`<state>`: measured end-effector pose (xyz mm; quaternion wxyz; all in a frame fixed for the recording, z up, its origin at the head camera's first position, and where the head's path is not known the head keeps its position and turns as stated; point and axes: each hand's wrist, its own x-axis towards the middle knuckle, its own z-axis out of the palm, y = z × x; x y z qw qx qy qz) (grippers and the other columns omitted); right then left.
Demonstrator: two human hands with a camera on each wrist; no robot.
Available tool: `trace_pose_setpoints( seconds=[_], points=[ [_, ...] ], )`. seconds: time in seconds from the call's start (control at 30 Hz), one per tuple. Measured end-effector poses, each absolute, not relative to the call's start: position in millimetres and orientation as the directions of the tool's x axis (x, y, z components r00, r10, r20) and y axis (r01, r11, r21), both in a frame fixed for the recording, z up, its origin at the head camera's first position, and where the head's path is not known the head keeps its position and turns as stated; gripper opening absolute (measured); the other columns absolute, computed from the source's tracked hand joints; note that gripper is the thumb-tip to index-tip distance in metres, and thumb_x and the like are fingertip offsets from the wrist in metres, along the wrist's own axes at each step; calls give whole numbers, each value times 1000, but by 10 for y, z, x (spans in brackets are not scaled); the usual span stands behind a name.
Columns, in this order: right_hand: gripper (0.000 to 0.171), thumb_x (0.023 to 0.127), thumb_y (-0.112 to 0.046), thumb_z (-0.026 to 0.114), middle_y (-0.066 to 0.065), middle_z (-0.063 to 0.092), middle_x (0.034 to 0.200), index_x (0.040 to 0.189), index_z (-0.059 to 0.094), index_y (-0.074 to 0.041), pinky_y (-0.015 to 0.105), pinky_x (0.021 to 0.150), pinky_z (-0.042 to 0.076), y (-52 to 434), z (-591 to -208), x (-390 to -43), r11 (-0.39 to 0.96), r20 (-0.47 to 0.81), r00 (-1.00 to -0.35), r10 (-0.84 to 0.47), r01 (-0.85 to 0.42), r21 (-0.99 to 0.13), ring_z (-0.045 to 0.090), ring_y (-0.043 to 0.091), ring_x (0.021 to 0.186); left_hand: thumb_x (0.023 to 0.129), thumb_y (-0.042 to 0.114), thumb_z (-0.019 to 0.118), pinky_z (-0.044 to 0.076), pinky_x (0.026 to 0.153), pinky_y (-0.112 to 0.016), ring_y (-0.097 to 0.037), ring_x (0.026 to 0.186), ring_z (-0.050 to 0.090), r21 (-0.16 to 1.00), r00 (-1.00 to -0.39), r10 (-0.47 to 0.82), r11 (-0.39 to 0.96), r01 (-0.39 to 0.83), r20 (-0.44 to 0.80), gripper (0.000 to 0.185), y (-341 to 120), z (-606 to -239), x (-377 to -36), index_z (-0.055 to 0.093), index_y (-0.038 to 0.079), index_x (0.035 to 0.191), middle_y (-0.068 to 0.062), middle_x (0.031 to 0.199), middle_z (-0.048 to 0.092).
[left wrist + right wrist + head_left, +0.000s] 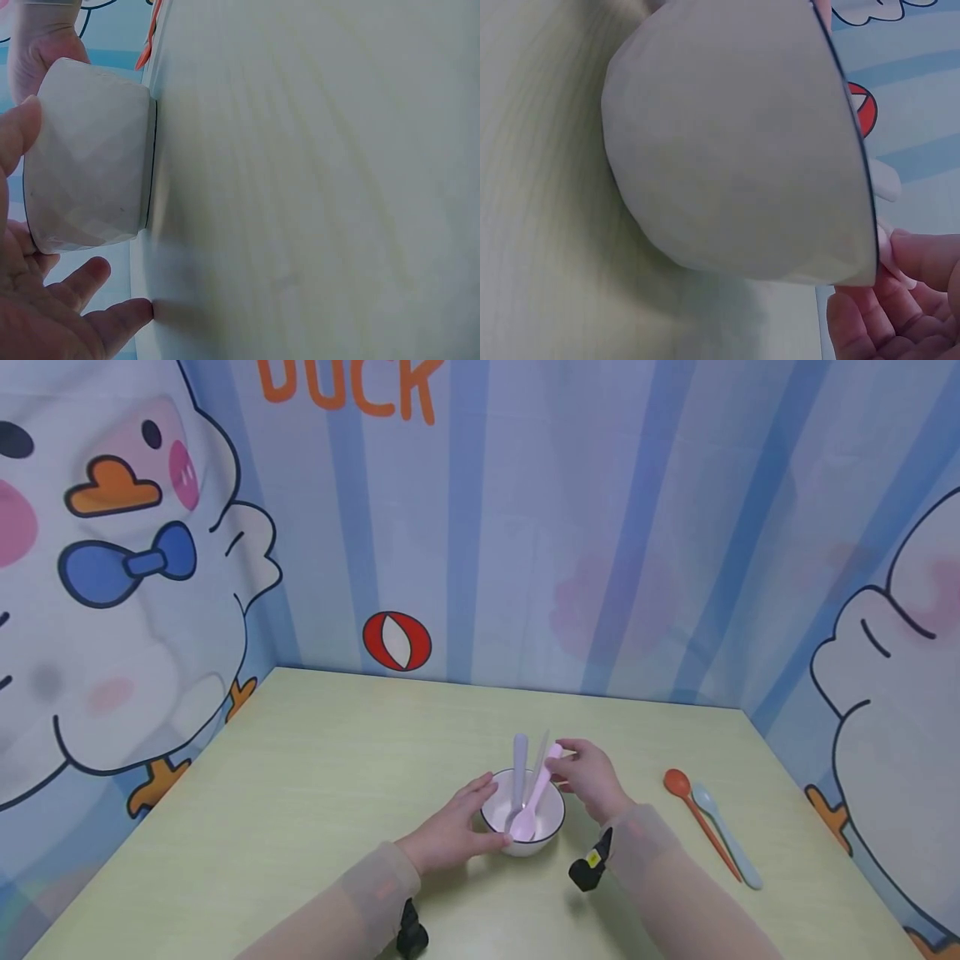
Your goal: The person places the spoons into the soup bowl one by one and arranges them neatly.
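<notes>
A white bowl (pixel 551 820) with a dark rim stands on the pale table (pixel 300 793), near its front middle. Three spoons lean in it: a grey one (pixel 519 764), a pale one (pixel 542 745) and a pink one (pixel 534 797). My right hand (pixel 588 777) pinches the pink spoon's handle just beyond the bowl's far right rim. My left hand (pixel 457 827) rests against the bowl's left side with thumb and fairly straight fingers. The left wrist view shows the bowl (pixel 86 157) between thumb (pixel 19 127) and fingers (pixel 94 274). In the right wrist view the bowl (pixel 735 142) fills the frame, with my fingers (pixel 900 300) beside its rim.
An orange spoon (pixel 677 782) and a pale blue spoon (pixel 703 796) lie side by side on the table, right of the bowl. Cartoon duck backdrop walls close in the table at the back and both sides. A black wrist camera (pixel 588 867) sits under my right forearm.
</notes>
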<state>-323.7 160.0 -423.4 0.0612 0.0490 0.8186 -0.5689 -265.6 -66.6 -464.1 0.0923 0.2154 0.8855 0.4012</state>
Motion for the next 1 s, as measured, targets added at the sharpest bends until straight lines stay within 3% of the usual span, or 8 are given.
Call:
trace_pose_setpoints(
  seconds=[0.67, 1.0],
  points=[
    [58, 93, -19, 63, 14, 65, 109, 145, 40, -9, 44, 91, 49, 1514, -4261, -3243, 381, -174, -985, 0, 161, -910, 63, 26, 99, 85, 49, 68, 22, 113, -49, -24, 146, 14, 746, -888, 459, 585, 319, 21, 86, -675, -4621, -2645, 29, 10, 152, 0, 160, 15],
    [58, 94, -24, 63, 21, 61, 117, 143, 40, -3, 43, 86, 53, 1632, -4248, -3201, 339, -131, -991, -2, 122, -933, 65, 30, 98, 84, 50, 69, 22, 113, -49, -25, 146, 15, 747, -891, 454, 587, 312, 16, 87, -668, -4637, -2652, 30, 10, 152, 0, 160, 16]
  ],
)
